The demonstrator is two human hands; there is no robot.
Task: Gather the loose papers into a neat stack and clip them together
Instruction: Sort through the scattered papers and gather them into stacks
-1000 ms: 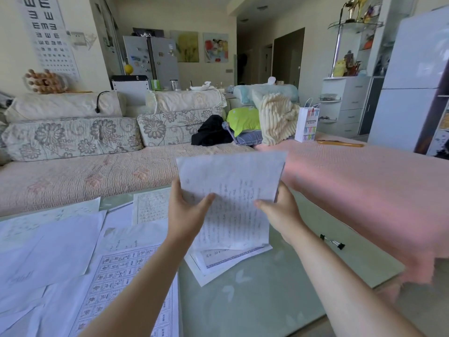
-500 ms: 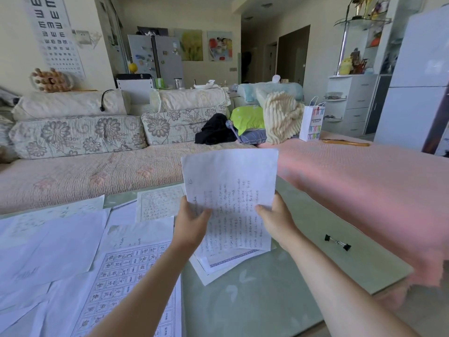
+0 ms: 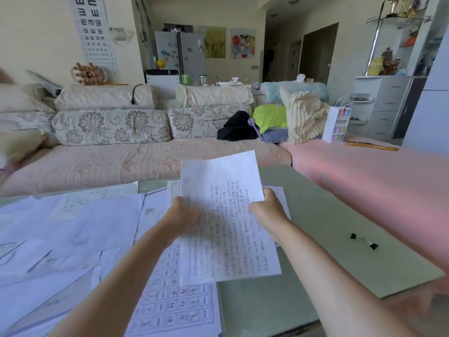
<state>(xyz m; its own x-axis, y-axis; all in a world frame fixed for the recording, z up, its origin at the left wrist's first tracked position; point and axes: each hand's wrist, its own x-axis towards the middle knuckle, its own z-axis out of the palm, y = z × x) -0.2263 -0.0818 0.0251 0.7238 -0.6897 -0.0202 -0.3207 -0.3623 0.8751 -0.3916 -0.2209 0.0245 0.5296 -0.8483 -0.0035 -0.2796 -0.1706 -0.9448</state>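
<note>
Left hand (image 3: 182,216) and right hand (image 3: 266,211) each pinch a side edge of the handwritten sheet (image 3: 226,222), lifted above the surface (image 3: 328,239), likely to square it; loose papers (image 3: 80,222) left, binder clip (image 3: 363,240) right.

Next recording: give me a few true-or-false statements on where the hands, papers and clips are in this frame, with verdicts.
1. Both hands hold one handwritten sheet above the table. True: the left hand grips its left edge and the right hand its right edge.
2. The clips are clamped on that sheet. False: they lie on the bare table to the right, apart from all paper.
3. Loose papers lie spread over the table's left part. True.
4. The right hand holds a pen. False: it holds only the sheet.
</note>
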